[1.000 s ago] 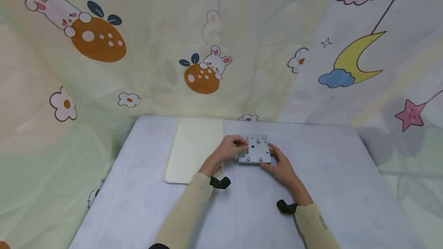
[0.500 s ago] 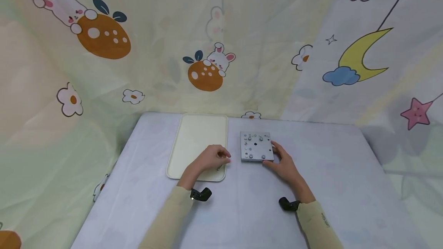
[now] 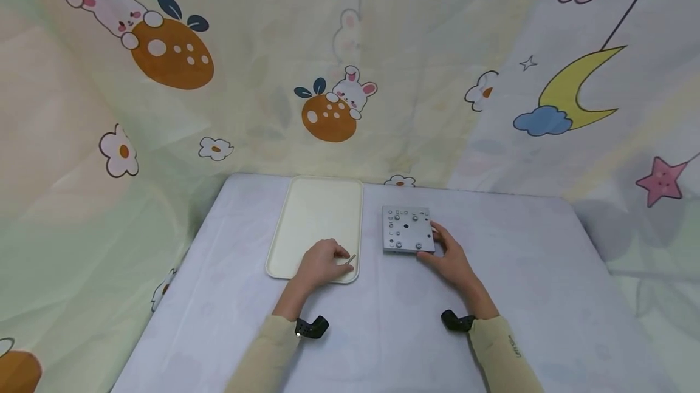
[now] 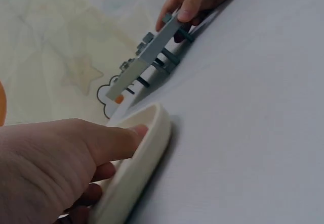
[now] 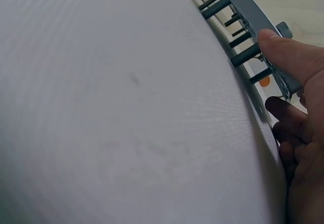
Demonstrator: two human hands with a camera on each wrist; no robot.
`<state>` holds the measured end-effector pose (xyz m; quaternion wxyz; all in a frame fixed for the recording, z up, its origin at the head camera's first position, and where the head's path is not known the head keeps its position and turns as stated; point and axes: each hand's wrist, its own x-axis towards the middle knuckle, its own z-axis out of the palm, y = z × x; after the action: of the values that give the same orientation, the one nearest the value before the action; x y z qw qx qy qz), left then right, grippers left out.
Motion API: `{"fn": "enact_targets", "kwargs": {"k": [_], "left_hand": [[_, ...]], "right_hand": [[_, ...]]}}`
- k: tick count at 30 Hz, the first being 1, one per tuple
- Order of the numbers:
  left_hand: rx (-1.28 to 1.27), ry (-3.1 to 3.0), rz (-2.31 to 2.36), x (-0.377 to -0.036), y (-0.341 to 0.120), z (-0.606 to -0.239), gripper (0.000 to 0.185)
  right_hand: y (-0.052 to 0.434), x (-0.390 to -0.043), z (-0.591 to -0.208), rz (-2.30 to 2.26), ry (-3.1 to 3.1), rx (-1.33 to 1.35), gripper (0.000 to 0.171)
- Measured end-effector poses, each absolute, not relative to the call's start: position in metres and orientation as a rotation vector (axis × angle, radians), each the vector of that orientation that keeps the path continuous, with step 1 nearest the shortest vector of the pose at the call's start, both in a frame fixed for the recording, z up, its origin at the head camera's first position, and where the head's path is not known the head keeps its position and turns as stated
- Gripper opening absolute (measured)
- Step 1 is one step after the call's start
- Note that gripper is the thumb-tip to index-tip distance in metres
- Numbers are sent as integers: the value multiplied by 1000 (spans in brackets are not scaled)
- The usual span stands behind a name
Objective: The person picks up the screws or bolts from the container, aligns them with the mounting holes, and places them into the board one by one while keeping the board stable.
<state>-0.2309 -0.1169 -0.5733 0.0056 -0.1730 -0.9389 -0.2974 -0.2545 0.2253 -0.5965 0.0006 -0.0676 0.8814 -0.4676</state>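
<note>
In the head view, my left hand [image 3: 324, 261] is low over the near right corner of a cream tray [image 3: 314, 211]. Its thumb and index finger are spread on either side of a small thin metal pin [image 3: 352, 259] lying there. The left wrist view shows the thumb inside the tray's rim, which hides the pin. My right hand [image 3: 452, 262] grips a grey metal plate [image 3: 411, 234] by its near right corner. Bolts and pins [image 5: 245, 55] stick out below the plate, and bolt heads [image 3: 415, 218] stand on its top.
The plate stands to the right of the tray on a white-covered table [image 3: 383, 326]. Behind the table hangs a cartoon-printed cloth [image 3: 426, 107]. Each wrist carries a black camera, the left one [image 3: 312, 327] above the near table.
My left hand has left the plate and come back left and nearer, down into the tray around the pin. The right hand has kept its grip on the plate.
</note>
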Motion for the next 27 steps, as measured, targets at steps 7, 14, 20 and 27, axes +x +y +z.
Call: {"fn": "enact_targets", "kwargs": {"k": [7, 14, 20, 27], "left_hand": [[-412, -2885, -851, -214, -118, -582, 25], [-319, -2789, -879, -208, -118, -589, 16], [-252, -2737, -936, -207, -118, -590, 15], [-232, -2745, -911, -206, -115, -590, 19]], "right_hand": [[219, -248, -595, -1469, 2750, -191, 98], [218, -248, -593, -1490, 2767, -241, 95], [218, -250, -592, -1484, 2778, -231, 94], [222, -249, -596, -1481, 2777, -205, 96]]}}
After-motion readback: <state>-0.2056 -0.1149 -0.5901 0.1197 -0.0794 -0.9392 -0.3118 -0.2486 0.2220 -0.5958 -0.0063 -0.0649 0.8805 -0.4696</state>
